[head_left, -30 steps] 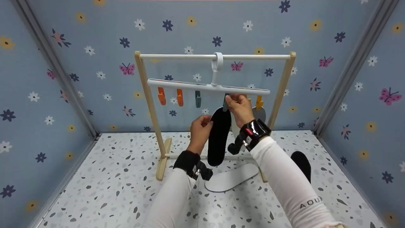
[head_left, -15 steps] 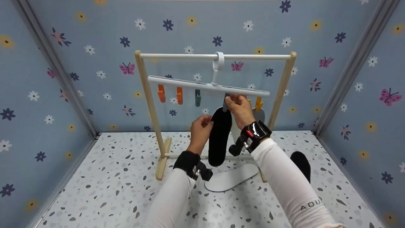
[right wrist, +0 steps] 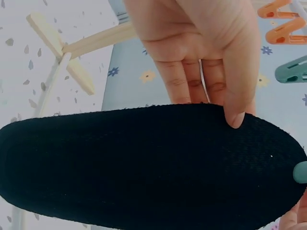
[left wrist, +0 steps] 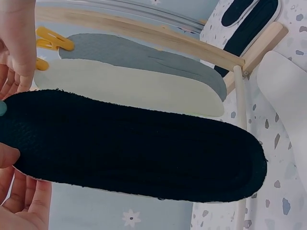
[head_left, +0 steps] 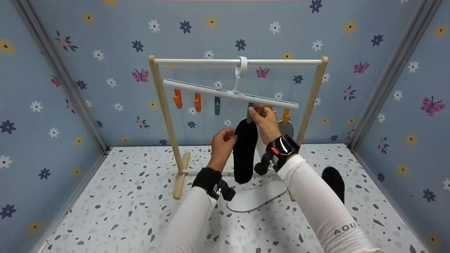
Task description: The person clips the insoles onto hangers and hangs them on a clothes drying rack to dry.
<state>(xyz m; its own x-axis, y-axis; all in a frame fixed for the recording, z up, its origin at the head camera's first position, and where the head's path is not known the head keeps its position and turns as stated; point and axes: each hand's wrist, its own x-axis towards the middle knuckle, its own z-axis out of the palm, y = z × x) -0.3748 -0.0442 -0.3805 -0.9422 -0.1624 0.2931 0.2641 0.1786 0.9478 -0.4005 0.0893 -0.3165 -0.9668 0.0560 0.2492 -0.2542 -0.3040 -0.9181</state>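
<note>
A black shoe insole (head_left: 245, 151) hangs upright below the white hanger (head_left: 200, 89). My left hand (head_left: 222, 146) pinches its left edge near the top, thumb on the front face, as the right wrist view also shows. With thumb and fingers my right hand (head_left: 266, 121) pinches a dark green clothespin (head_left: 249, 114) at the insole's top end. In the right wrist view, the tip of that green clothespin (right wrist: 301, 172) lies over the insole's end. Behind the black one, a grey insole (left wrist: 144, 55) and a pale insole (left wrist: 129, 86) hang from yellow clothespins (left wrist: 53, 39).
The hanger hooks over a rack's white rod (head_left: 197, 62) between wooden posts (head_left: 165, 116). Orange clothespins (head_left: 197, 102) and another green clothespin (head_left: 217, 106) hang at left. A white insole (head_left: 258, 196) and a black-topped insole (head_left: 334, 181) lie on the speckled surface.
The hanger has tilted further, its left end rising and its right end dipping slightly. The lower end of the black insole has swung a little to the right. Both hands keep their grips.
</note>
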